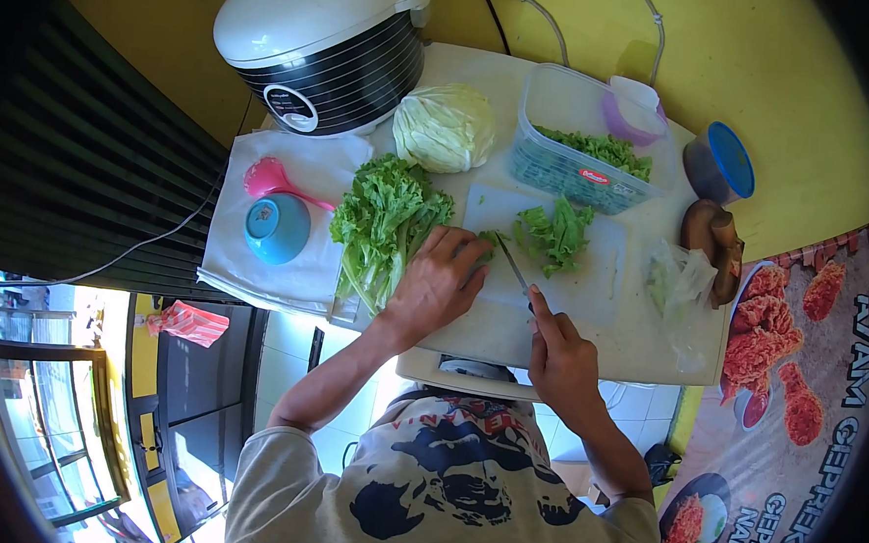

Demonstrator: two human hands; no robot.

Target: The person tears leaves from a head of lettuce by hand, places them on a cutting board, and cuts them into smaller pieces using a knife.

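Note:
A white cutting board [596, 285] lies on the table. My left hand [439, 280] rests at its left edge, fingers curled over a bit of green lettuce. My right hand [564, 367] grips a knife [515, 267] by its handle, the blade pointing up and left toward the left fingertips. Cut lettuce leaves [557, 236] lie on the board, right of the blade. A large bunch of lettuce [383, 220] sits beside my left hand, with a pale cabbage [445, 128] behind it. Behind the board stands a clear plastic container [557, 175] holding green leaves.
A rice cooker [318, 54] stands at the back left. Nearer are a pink ladle [265, 177] and an upturned blue bowl [277, 229]. On the right are a plastic bag [684, 290], a blue-lidded tub [718, 163] and a brown object [713, 242].

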